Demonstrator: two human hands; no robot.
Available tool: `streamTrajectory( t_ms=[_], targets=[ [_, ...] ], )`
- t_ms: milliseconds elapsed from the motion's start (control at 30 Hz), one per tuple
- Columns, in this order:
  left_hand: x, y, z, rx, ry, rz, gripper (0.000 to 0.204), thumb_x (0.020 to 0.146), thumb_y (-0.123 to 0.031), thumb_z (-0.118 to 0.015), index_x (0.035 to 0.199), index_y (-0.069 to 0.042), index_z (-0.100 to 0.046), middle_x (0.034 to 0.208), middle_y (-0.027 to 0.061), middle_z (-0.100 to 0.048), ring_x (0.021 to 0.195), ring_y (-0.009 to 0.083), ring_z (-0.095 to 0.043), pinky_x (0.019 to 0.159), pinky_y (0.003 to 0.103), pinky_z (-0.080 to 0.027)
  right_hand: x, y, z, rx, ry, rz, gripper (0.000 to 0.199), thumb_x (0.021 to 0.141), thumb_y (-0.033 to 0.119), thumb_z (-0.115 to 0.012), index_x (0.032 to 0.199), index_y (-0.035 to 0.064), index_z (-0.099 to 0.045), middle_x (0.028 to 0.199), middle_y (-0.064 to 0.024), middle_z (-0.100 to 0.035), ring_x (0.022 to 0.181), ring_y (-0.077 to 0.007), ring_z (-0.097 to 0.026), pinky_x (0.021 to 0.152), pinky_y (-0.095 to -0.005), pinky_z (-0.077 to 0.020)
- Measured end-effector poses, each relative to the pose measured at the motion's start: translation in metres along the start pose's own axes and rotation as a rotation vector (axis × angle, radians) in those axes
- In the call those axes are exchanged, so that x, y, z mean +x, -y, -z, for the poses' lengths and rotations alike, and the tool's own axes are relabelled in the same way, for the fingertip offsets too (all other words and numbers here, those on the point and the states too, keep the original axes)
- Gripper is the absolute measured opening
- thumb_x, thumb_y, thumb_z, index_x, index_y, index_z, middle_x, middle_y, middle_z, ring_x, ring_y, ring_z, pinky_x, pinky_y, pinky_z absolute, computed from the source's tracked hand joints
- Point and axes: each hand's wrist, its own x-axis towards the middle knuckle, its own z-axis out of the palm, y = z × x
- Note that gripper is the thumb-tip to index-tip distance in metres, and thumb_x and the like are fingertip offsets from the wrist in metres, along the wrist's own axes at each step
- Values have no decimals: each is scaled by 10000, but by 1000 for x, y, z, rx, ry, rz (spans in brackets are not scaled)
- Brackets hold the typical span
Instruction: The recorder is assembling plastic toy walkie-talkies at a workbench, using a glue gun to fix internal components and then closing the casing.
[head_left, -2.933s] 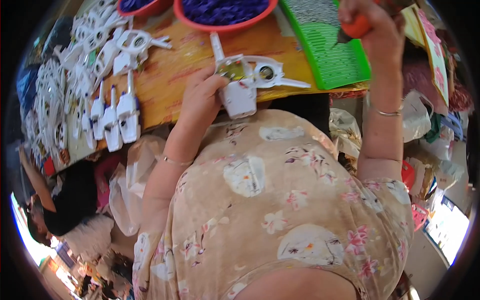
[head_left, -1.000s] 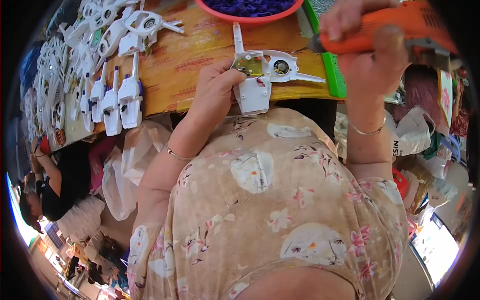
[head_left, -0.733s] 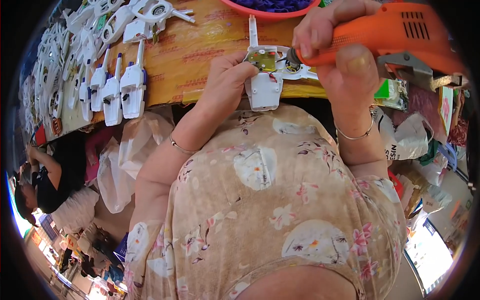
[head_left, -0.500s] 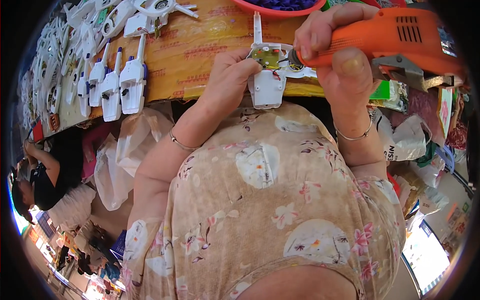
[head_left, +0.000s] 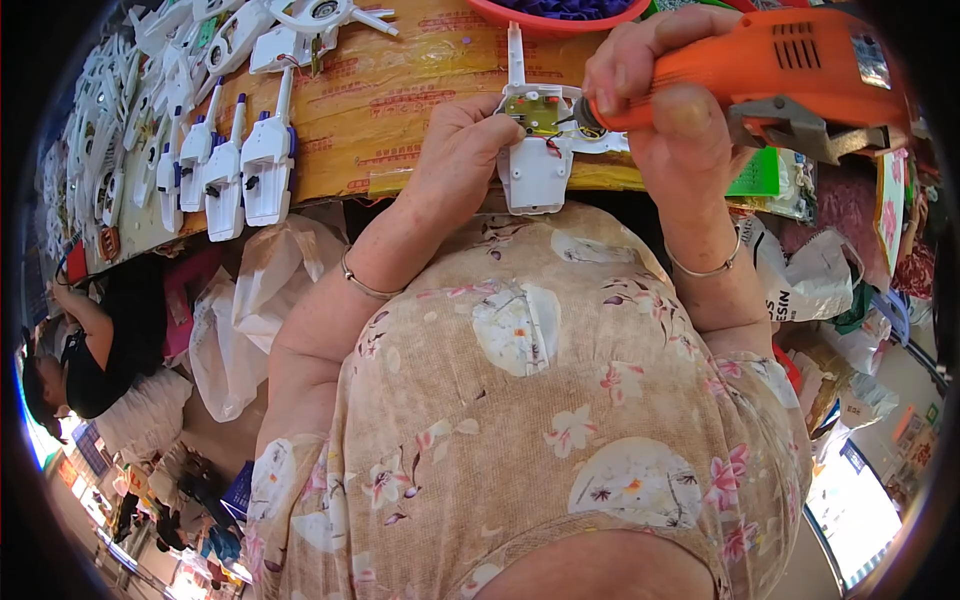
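Note:
My left hand is closed on the left side of a white plastic housing at the table's front edge, its thumb by the green circuit board set inside. Thin red and dark wires show beside the board. In my right hand is an orange electric screwdriver, tilted with its nose pointing left. The dark tip is at the board's right edge; whether it touches a screw is too small to tell.
Several white housings with purple trim lie at the left of the table, with a heap of white plastic parts beyond. A red basin of purple pieces stands at the back. A green box is at right. Another person sits at far left.
The rear of the screwdriver has swung slightly, and my right hand has shifted a little left with it. My left hand and the housing stay nearly in place.

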Motion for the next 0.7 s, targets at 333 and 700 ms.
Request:
streamTrajectory(
  t_ms=[333, 700],
  targets=[
    [3, 6, 5, -13, 5, -55, 247, 787, -31, -472, 945, 63, -637, 768, 44, -633, 591, 73, -545, 537, 215, -435, -5, 1, 1, -173, 18, -47, 460, 735, 105, -784, 1012, 63, -419, 841, -56, -544, 762, -118, -565, 730, -246, -457],
    [-3, -6, -2, -94, 11, -8, 333, 781, 4, -463, 1087, 60, -583, 875, 87, -650, 692, 131, -632, 579, 252, -519, 22, 11, 4, -336, -145, 329, 885, 749, 555, -699, 1338, 17, -317, 1033, -162, -583, 878, -225, -599, 738, -296, -493]
  ],
)
